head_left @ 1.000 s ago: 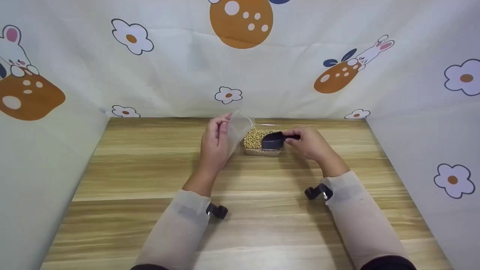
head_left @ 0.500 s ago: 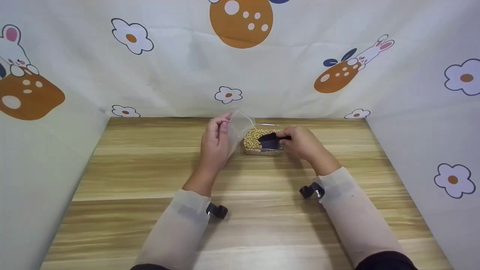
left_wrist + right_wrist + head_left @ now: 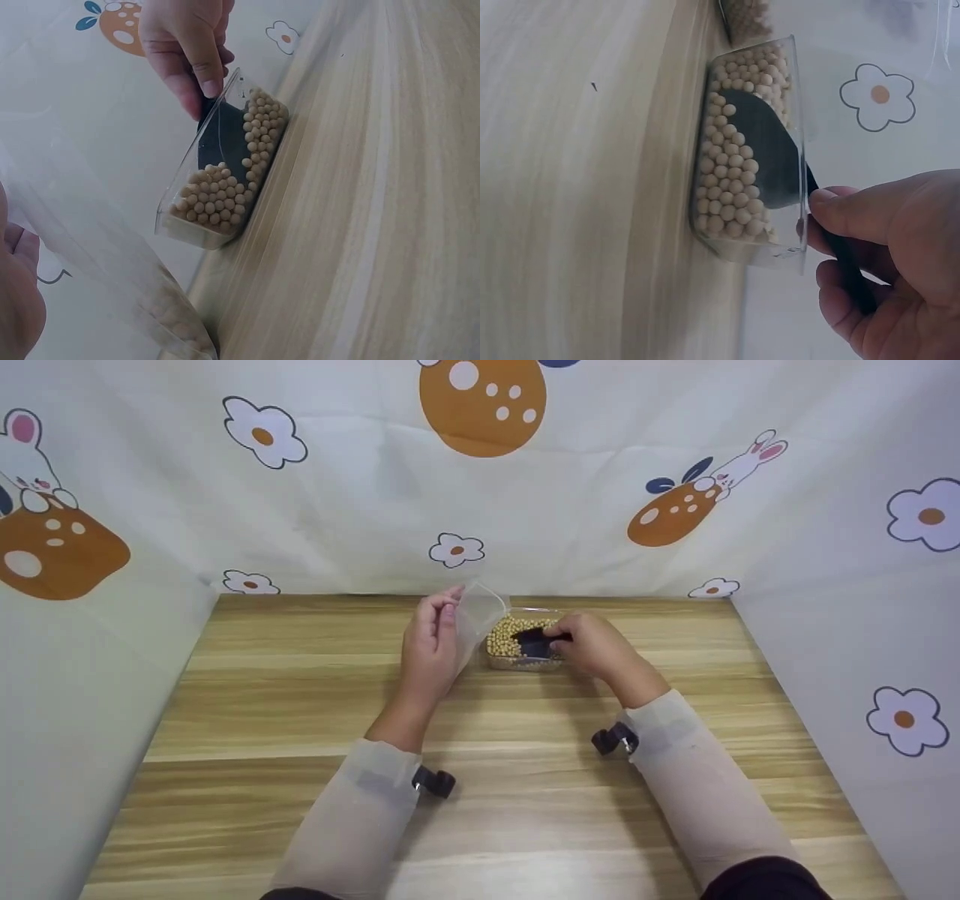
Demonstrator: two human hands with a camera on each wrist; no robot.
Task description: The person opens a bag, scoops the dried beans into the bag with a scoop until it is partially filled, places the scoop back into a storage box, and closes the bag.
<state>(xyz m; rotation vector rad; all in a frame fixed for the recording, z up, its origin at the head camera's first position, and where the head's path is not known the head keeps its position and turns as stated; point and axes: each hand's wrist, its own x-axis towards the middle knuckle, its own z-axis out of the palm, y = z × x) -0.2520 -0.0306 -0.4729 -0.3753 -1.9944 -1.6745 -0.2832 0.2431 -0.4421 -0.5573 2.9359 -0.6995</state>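
Observation:
A clear plastic box [image 3: 517,664] of pale yellow soybeans [image 3: 727,180] stands near the table's back edge. My right hand [image 3: 598,651] grips the handle of a black scoop [image 3: 769,146], whose blade is pushed down among the beans inside the box. Just left of the box, my left hand [image 3: 430,649] holds a translucent bag [image 3: 474,619] upright, its mouth spread apart at the top. In the left wrist view, beans lie in the bottom of the bag [image 3: 90,247]. The palm side of the left hand is partly hidden by the bag.
The wood-grain table [image 3: 480,810] reaches forward to a hanging cloth [image 3: 360,510] printed with flowers, rabbits and orange fruit. Cloth walls also flank both sides. Each sleeve carries a small black wrist camera [image 3: 435,782].
My right hand has moved left and pushed the scoop deeper into the beans. The left hand and the bag have stayed in place.

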